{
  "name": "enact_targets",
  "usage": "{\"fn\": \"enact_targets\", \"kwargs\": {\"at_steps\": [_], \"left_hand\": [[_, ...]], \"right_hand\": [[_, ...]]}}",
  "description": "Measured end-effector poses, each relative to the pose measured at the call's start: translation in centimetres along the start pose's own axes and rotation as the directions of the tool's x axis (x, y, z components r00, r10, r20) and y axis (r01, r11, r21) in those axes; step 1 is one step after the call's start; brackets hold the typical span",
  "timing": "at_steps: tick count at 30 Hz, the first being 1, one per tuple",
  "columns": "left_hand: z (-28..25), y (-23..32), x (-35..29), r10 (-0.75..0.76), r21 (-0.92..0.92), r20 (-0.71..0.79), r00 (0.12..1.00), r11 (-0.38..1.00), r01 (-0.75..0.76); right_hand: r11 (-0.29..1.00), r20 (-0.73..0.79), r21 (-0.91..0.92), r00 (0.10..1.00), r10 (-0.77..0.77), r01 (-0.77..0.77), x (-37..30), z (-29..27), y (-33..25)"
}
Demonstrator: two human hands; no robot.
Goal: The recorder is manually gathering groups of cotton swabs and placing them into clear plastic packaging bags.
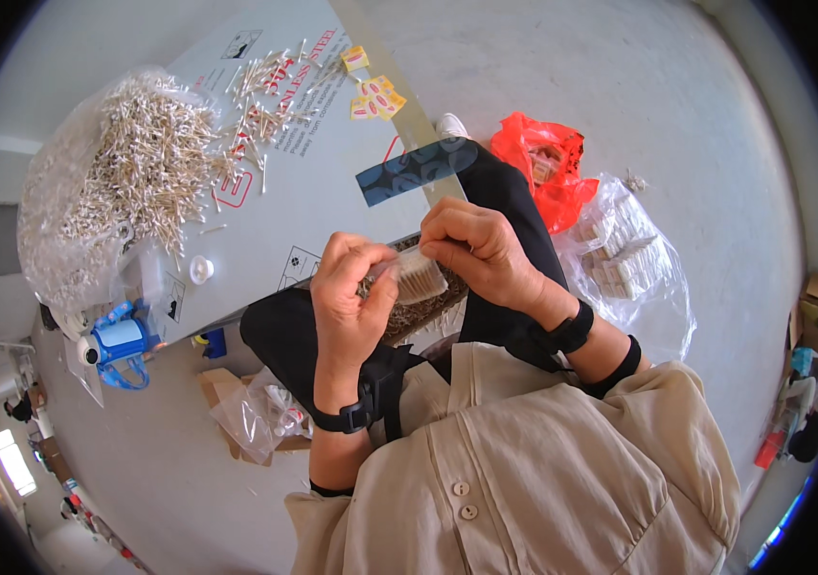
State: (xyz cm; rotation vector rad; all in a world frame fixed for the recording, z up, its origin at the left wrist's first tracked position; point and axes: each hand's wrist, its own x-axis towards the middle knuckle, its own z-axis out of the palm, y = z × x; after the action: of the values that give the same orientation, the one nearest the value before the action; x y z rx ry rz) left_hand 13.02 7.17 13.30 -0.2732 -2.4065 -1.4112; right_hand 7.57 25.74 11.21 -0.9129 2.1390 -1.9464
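Swabs (422, 282) — slim, pale — in clear plastic (413, 258)

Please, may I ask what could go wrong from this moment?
1. The left hand and right hand pinch a clear packet of swabs; if either slips, the swabs could scatter.
2. Loose swabs lie beside the large bag; a bump might spread them further.
3. Yellow cards sit near the edge of the table and could be knocked off.

One held swab bundle (420, 278), one blue bottle (122, 339), one red bag (572, 197)
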Motion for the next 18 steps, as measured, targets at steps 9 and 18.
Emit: {"fn": "enact_targets", "kwargs": {"at_steps": [9, 18], "left_hand": [[-0.3, -0.5, 0.5, 0.019, 0.142, 0.135, 0.991, 0.989, -0.038], [-0.7, -0.4, -0.4, -0.167, -0.308, -0.035, 0.985, 0.94, 0.149]], "right_hand": [[0.995, 0.023, -0.076, 0.998, -0.064, 0.065, 0.1, 0.2, -0.2], [0.994, -0.093, 0.104, 0.994, 0.052, -0.042, 0.1, 0.2, 0.1]]}}
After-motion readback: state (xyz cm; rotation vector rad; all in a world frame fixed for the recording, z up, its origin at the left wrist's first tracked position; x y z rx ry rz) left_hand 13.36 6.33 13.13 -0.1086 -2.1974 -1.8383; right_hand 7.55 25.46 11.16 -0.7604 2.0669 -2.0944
